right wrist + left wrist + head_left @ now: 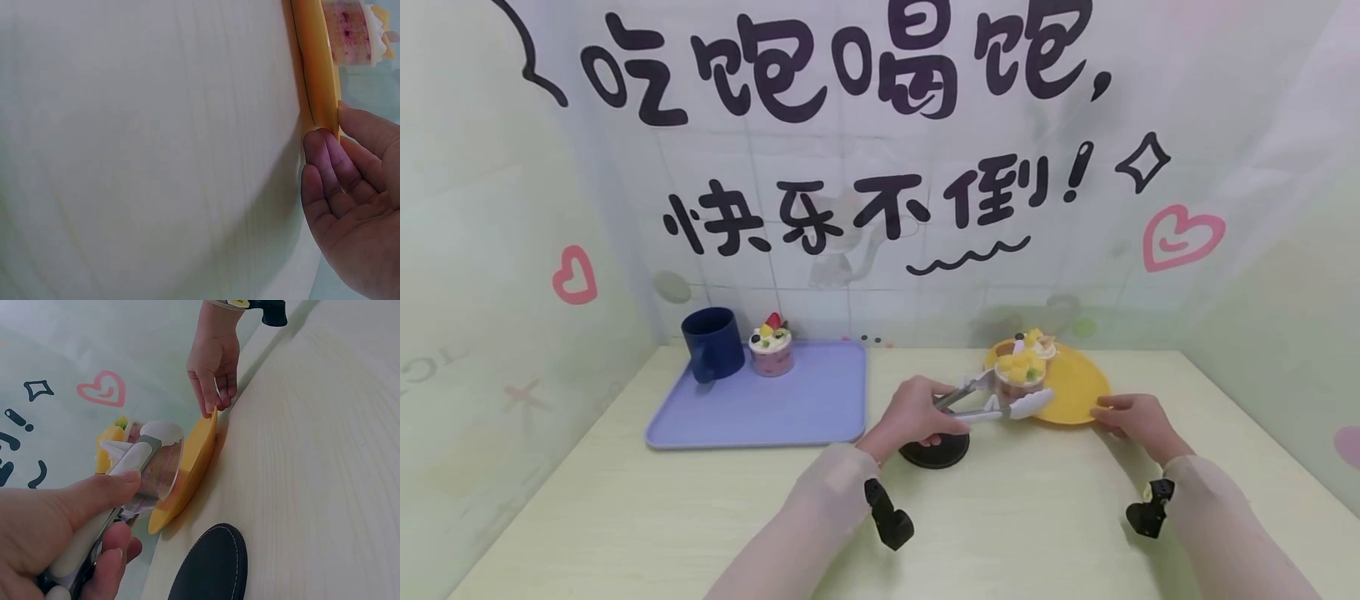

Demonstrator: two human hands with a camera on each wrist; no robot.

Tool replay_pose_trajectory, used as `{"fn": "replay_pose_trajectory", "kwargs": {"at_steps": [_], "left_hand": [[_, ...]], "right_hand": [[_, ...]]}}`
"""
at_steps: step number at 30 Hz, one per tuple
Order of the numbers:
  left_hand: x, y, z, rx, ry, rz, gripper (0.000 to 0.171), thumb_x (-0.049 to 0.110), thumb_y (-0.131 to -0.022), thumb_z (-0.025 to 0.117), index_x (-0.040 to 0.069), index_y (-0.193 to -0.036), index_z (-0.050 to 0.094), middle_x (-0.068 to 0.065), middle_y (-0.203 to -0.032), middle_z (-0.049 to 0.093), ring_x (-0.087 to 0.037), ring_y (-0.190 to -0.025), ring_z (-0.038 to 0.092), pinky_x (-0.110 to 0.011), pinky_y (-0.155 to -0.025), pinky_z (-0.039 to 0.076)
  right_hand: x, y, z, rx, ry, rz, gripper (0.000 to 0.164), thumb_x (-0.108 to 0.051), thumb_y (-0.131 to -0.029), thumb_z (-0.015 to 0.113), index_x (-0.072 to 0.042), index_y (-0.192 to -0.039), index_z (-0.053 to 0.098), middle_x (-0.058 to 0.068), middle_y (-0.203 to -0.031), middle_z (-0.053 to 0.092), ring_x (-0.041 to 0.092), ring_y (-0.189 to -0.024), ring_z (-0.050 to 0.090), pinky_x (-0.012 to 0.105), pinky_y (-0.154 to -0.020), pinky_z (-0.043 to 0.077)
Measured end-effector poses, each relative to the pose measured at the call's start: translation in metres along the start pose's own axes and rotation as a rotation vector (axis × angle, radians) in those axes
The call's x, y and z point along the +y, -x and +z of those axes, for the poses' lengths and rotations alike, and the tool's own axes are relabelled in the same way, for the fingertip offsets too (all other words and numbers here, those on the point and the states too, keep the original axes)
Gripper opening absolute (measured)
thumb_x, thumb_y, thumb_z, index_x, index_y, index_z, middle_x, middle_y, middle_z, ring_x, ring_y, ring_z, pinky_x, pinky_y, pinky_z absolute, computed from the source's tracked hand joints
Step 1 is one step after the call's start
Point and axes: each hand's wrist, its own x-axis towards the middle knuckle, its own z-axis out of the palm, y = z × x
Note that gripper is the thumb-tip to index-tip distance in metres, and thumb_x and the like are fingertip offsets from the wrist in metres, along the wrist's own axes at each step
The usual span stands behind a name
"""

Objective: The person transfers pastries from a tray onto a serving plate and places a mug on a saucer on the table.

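Note:
My left hand (921, 412) grips a pair of tongs (94, 540) with pale tips. Those tips lie on either side of a clear dessert cup (1020, 383) topped with yellow fruit pieces, at the left part of a yellow plate (1081, 387). Whether the cup's base touches the plate is hard to tell. Behind it, partly hidden, is a second dessert (1045, 347) with a pale topping. At the plate's right rim my right hand (1138, 423) pinches the edge, thumb above and fingers beneath, as the right wrist view shows.
Below the left hand lies a round black coaster (937, 452). A lavender tray (820, 404) at left bears a dark blue mug (718, 346) and a fruit-topped dessert cup (772, 357). A printed backdrop (880, 292) closes off the table's far side.

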Motion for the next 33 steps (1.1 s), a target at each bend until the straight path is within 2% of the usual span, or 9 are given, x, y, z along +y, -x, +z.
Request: {"fn": "replay_pose_trajectory", "kwargs": {"at_steps": [13, 21, 28, 33], "left_hand": [[0.009, -0.009, 0.015, -0.035, 0.013, -0.012, 0.052, 0.013, -0.068, 0.081, 0.007, -0.117, 0.064, -0.001, -0.062, 0.061, -0.01, -0.038, 0.049, -0.023, -0.038, 0.045], [0.01, -0.015, 0.024, -0.031, 0.007, -0.027, 0.052, 0.014, -0.067, 0.082, 0.008, -0.116, 0.065, -0.001, -0.063, 0.06, -0.01, -0.038, 0.049, -0.022, -0.039, 0.046], [0.013, -0.019, 0.03, -0.033, 0.021, -0.011, 0.049, 0.013, -0.067, 0.082, 0.008, -0.113, 0.066, -0.003, -0.059, 0.058, -0.011, -0.037, 0.048, -0.022, -0.038, 0.045], [0.014, -0.024, 0.038, -0.029, 0.04, -0.016, 0.047, 0.013, -0.066, 0.083, 0.007, -0.11, 0.067, -0.003, -0.063, 0.057, -0.012, -0.038, 0.051, -0.024, -0.039, 0.047]], "right_hand": [[-0.002, 0.001, 0.0, 0.007, 0.013, -0.008, 0.052, -0.02, -0.089, 0.06, 0.018, -0.121, 0.045, 0.009, -0.085, 0.066, 0.015, -0.071, 0.055, 0.024, -0.063, 0.047], [-0.004, 0.001, 0.0, -0.002, 0.018, 0.013, 0.055, -0.024, -0.09, 0.06, 0.017, -0.123, 0.044, 0.009, -0.087, 0.065, 0.017, -0.074, 0.054, 0.024, -0.066, 0.046], [-0.001, -0.001, 0.0, 0.002, 0.003, -0.004, 0.054, -0.023, -0.089, 0.061, 0.017, -0.122, 0.046, 0.008, -0.087, 0.066, 0.015, -0.073, 0.056, 0.023, -0.065, 0.047], [-0.001, -0.001, 0.0, 0.012, 0.001, -0.007, 0.054, -0.022, -0.089, 0.062, 0.018, -0.121, 0.047, 0.008, -0.085, 0.066, 0.014, -0.071, 0.056, 0.024, -0.063, 0.047]]}}
